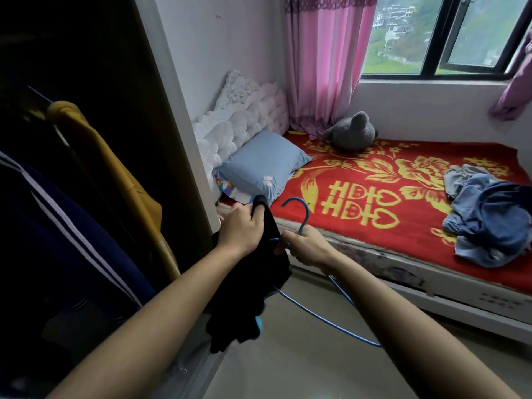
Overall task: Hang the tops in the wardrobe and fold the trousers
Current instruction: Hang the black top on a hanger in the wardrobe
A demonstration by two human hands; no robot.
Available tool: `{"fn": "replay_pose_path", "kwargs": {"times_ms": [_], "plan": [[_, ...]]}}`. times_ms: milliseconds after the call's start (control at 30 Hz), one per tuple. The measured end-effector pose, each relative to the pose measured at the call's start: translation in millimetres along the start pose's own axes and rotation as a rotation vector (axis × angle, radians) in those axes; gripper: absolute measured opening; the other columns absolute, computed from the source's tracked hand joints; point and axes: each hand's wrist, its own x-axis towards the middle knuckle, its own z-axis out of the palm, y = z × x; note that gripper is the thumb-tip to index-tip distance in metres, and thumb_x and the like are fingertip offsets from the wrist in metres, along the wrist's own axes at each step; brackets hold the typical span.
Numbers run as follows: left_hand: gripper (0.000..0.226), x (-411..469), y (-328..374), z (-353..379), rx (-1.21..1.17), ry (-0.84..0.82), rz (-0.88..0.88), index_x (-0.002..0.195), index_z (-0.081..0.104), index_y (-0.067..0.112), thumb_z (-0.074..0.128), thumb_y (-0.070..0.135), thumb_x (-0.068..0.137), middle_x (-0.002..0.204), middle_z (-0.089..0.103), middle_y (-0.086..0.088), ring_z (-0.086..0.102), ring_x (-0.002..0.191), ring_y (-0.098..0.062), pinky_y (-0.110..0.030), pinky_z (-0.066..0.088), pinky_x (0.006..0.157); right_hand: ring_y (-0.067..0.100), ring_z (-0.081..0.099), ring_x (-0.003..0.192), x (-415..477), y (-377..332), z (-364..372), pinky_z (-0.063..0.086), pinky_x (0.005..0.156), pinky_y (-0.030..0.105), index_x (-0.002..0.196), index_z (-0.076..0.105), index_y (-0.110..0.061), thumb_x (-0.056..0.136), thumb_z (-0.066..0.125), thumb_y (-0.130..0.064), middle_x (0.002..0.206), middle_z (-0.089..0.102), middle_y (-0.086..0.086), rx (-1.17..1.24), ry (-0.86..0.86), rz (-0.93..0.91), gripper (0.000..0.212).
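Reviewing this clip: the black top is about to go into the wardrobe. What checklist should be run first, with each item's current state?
1. Left hand grips the black top: ok.
2. Right hand holds the blue hanger just below its hook: ok.
3. Top spread across the hanger: not ok; it hangs bunched at one end and the other arm is bare.
4. Hook free to catch a rail: ok.
5. Space in the wardrobe beside the yellow top: cannot tell, the inside is dark.
6. Trousers on the bed folded: not ok, they lie in a heap.
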Motion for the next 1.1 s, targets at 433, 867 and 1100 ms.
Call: {"fn": "replay_pose_path", "kwargs": {"times_ms": [433,867,1100], "plan": [[0.043,22.1,-49.1,-7.6,-0.143,-0.262,-0.08,0.06,0.054,0.021,0.046,0.035,0.101,0.062,0.056,0.007,0.057,0.069,-0.021,-0.03,0.036,0.058,0.01,0.043,0.048,-4.5,-8.5,-35.5,0.032,0.044,0.019,0.107,0.073,-0.001,0.093,0.065,-0.007,0.072,0.066,0.013,0.328,-0.219,-0.19,0.018],[0.067,41.2,-23.1,-13.1,0.09,0.134,-0.213,0.088,0.068,-0.004,0.033,0.052,0.1,0.102,0.067,-0.029,0.063,0.098,-0.043,-0.037,0.042,0.074,0.007,0.048,0.052,-15.5,38.9,-80.3,0.039,0.06,0.032,0.067,0.056,-0.018,0.095,0.029,-0.067,0.054,0.054,-0.009,-0.435,0.164,-0.19,0.063],[0.042,27.0,7.6,-11.0,0.035,0.015,0.065,0.079,0.055,0.018,0.023,0.045,0.085,0.094,0.066,-0.017,0.059,0.093,-0.038,-0.038,0.039,0.073,0.002,0.05,0.049,0.1,31.7,-56.9,0.04,0.059,0.03,0.061,0.061,-0.02,0.099,0.035,-0.062,0.049,0.055,-0.013,-0.356,0.148,-0.246,0.062]]}}
